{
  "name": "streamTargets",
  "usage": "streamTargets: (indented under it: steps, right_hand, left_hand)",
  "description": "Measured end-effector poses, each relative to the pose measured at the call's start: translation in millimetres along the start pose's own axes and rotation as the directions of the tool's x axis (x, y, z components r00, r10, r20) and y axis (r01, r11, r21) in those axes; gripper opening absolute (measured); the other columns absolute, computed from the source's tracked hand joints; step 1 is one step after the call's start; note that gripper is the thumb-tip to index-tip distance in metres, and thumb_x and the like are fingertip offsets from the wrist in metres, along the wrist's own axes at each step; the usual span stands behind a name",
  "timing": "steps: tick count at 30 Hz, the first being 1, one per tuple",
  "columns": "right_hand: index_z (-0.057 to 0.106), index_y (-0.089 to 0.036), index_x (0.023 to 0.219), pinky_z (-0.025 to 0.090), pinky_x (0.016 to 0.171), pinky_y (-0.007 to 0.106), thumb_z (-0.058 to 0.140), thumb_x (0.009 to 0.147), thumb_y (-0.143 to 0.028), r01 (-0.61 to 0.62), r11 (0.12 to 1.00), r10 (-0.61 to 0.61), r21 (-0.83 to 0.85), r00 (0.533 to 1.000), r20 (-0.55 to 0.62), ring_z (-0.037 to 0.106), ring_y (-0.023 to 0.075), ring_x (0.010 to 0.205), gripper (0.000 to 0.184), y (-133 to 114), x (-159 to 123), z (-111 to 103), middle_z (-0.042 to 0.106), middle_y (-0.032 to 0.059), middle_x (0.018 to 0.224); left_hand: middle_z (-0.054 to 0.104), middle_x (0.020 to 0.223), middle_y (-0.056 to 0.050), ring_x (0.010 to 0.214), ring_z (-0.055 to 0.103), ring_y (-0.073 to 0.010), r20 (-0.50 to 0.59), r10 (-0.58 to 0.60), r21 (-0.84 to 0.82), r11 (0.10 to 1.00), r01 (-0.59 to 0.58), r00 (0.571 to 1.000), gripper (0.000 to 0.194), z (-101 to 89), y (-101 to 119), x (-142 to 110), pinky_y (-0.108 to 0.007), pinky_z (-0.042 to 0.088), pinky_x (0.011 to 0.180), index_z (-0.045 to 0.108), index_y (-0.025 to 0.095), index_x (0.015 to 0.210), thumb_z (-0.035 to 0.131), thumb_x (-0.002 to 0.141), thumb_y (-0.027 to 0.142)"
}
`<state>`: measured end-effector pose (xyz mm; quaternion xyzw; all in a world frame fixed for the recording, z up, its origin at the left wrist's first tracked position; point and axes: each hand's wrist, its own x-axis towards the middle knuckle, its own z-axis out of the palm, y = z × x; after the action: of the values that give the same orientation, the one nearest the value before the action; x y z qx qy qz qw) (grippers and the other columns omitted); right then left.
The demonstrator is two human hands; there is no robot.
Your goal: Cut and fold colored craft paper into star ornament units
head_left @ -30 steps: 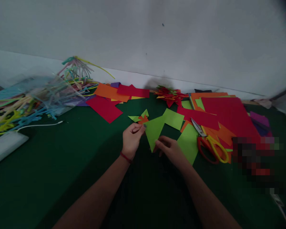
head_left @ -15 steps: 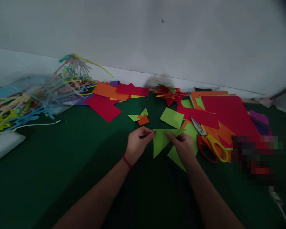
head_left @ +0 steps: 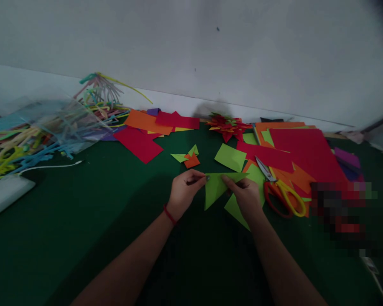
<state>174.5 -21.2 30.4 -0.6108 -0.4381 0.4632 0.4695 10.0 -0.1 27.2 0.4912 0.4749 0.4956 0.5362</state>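
A light green paper triangle lies flat near the middle of the dark green table, its point facing me. My left hand pinches its left corner between thumb and fingers. My right hand is closed on its upper right edge, pressing it down. Under my right hand lies another light green sheet. A small green square and a small folded green and orange piece lie just beyond my hands.
Red-and-yellow scissors lie right of my right hand on red and orange sheets. More sheets and a red paper flower sit by the wall. Coloured strips and a white device are at left.
A second ago the triangle was held up tilted; both hands turned it and laid it flat, nearer me. My right hand shifted right onto its upper edge. Nothing has moved in the last half second.
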Motion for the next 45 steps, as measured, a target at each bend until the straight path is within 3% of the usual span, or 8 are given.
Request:
streamTargets:
  steps: [10, 24, 30, 39, 42, 45]
  right_hand:
    - [0.064, -0.018, 0.072, 0.045, 0.051, 0.029, 0.068, 0.064, -0.046, -0.068, 0.997, 0.068, -0.021, 0.998, -0.005, 0.055, 0.0145, 0.054, 0.029, -8, -2, 0, 0.063, 0.0027, 0.065]
    - [0.064, -0.019, 0.072, 0.045, 0.049, 0.029, 0.067, 0.065, -0.045, -0.035, 0.999, 0.034, -0.029, 0.999, -0.031, 0.056, 0.0154, 0.055, 0.028, 1, 0, 0, 0.064, 0.0029, 0.066]
    - [0.062, -0.019, 0.077, 0.048, 0.052, 0.030, 0.069, 0.064, -0.043, -0.098, 0.995, 0.098, 0.005, 0.995, -0.024, 0.059, 0.0174, 0.062, 0.028, -1, 0, 2, 0.066, 0.0054, 0.079]
    - [0.061, -0.019, 0.076, 0.046, 0.052, 0.030, 0.067, 0.064, -0.045, -0.070, 0.998, 0.071, 0.005, 0.995, -0.069, 0.056, 0.0165, 0.060, 0.030, -1, 4, -4, 0.060, 0.0014, 0.066]
    - [0.058, -0.018, 0.064, 0.043, 0.049, 0.027, 0.068, 0.063, -0.045, 0.012, 1.000, -0.010, 0.016, 0.989, -0.150, 0.051, 0.0128, 0.050, 0.029, 0, 6, -6, 0.053, -0.0026, 0.054]
    - [0.058, -0.018, 0.062, 0.041, 0.047, 0.025, 0.069, 0.064, -0.042, 0.099, 0.991, -0.081, 0.089, 0.980, -0.183, 0.047, 0.0106, 0.049, 0.026, 0, 8, -9, 0.054, -0.0030, 0.057]
  left_hand:
    - [0.064, 0.063, -0.001, 0.057, 0.057, -0.0116, 0.016, -0.013, 0.007, 1.000, 0.013, 1.000, 0.003, -0.7, 1, 0, -0.021, 0.043, 0.051, 0.066, 0.019, 0.070, 0.066, 0.068, 0.021]
    - [0.064, 0.065, -0.002, 0.059, 0.058, -0.0123, 0.027, 0.006, 0.039, 0.999, -0.007, 1.000, 0.004, -1.4, -3, 1, -0.021, 0.044, 0.052, 0.064, 0.018, 0.070, 0.064, 0.070, 0.022]
    - [0.062, 0.064, -0.001, 0.058, 0.056, -0.0115, 0.043, 0.008, 0.050, 0.999, -0.010, 0.999, 0.006, -1.8, -1, 0, -0.021, 0.042, 0.051, 0.064, 0.018, 0.069, 0.064, 0.070, 0.024]
    - [0.060, 0.062, 0.001, 0.056, 0.054, -0.0096, 0.052, 0.004, 0.052, 0.999, -0.007, 0.999, 0.008, -3.3, -7, 3, -0.019, 0.040, 0.050, 0.062, 0.017, 0.070, 0.064, 0.070, 0.024]
    - [0.060, 0.063, 0.001, 0.057, 0.054, -0.0088, 0.068, -0.020, 0.058, 0.998, 0.016, 0.998, 0.010, -3.8, -7, 4, -0.018, 0.040, 0.051, 0.062, 0.017, 0.071, 0.064, 0.071, 0.026]
    - [0.058, 0.060, 0.002, 0.055, 0.052, -0.0085, 0.060, -0.020, 0.074, 0.997, 0.016, 0.998, 0.012, -3.8, -6, 4, -0.018, 0.040, 0.050, 0.061, 0.016, 0.071, 0.064, 0.070, 0.028]
